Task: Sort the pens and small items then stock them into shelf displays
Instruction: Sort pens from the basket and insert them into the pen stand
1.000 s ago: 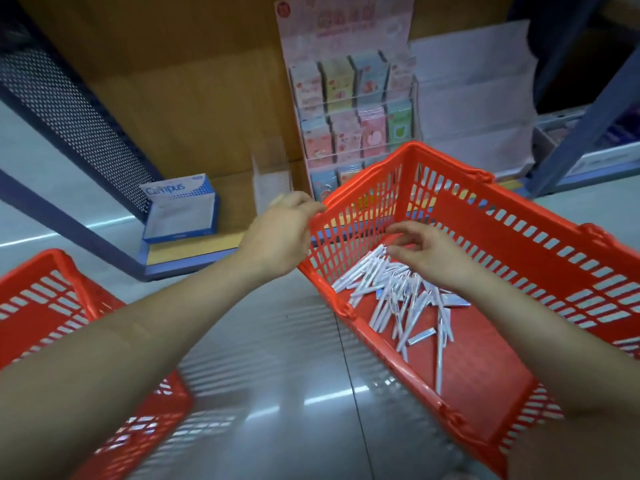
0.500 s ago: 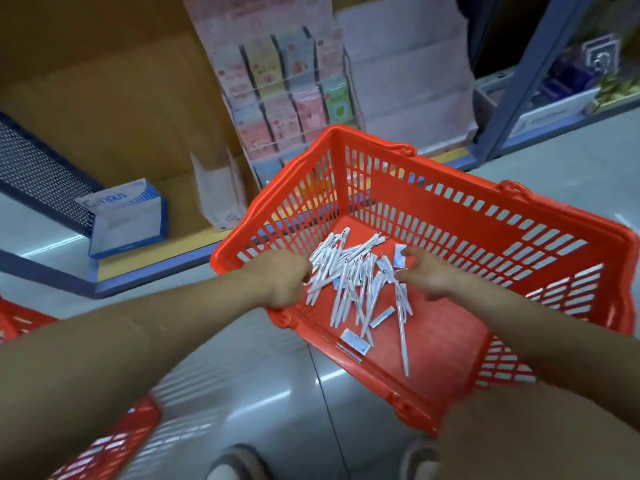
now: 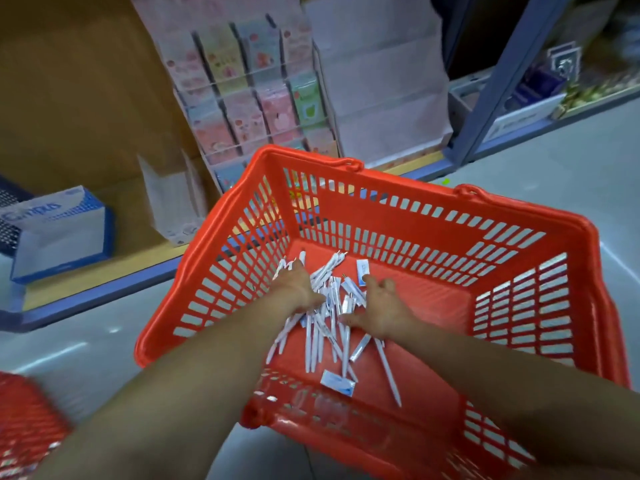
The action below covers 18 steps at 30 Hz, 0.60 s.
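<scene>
A red plastic basket (image 3: 415,216) stands on the floor before a low shelf. On its bottom lies a loose pile of white pens (image 3: 329,327), with small white-and-blue packets (image 3: 337,383) scattered among them. Both of my arms reach into the basket. My left hand (image 3: 298,289) lies on the left part of the pile, its fingers pointing away over the pens. On the pile's right side rests my right hand (image 3: 385,310), fingers spread and thumb toward the pens. Neither hand plainly grips a pen. One pen (image 3: 389,374) lies apart, nearer to me.
A second red basket (image 3: 24,427) sits at the lower left. The shelf holds a blue-and-white Campus box (image 3: 59,233), a clear acrylic holder (image 3: 173,202) and a rack of pastel cards (image 3: 249,98). A blue shelf upright (image 3: 498,84) rises at the right.
My left hand left the basket's rim and went down onto the pens. My right hand slid to the pile's right side. The view has moved closer over the basket.
</scene>
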Tool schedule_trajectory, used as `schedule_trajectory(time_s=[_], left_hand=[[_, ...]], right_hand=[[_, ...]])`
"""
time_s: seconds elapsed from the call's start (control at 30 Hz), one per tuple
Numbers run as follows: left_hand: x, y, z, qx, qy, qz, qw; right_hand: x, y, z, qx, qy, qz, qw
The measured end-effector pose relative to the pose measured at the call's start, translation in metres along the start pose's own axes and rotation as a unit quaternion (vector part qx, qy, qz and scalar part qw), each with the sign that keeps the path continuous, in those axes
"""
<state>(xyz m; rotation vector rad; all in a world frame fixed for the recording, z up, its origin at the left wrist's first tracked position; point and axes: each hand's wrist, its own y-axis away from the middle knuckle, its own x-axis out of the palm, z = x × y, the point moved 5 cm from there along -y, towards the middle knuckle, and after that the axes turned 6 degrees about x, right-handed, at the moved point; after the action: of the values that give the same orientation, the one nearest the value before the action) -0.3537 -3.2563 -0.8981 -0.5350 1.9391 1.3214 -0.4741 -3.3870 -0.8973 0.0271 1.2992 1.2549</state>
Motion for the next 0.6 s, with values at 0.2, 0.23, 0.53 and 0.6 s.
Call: schedule_trajectory(time_s=[0.2,0.23,0.53,0.6], left_hand=[[0.005,0.002,0.007,-0.015,-0.015,0.003,1.0],[0.006,0.001,0.008,-0.01,-0.019,0.017,1.0],[0.02,0.008,0.009,0.032,0.017,0.044,0.998],[0.019,0.009,0.013,0.024,0.045,0.038,0.998]], right_hand=[[0.021,0.002,0.003,-0.031,-0.032,-0.055,0.998],[0.024,0.003,0.004,-0.038,-0.032,-0.056,0.997],[0.03,0.011,0.01,-0.063,-0.054,-0.078,0.994],[0.027,0.009,0.009,-0.051,-0.081,-0.07,0.993]])
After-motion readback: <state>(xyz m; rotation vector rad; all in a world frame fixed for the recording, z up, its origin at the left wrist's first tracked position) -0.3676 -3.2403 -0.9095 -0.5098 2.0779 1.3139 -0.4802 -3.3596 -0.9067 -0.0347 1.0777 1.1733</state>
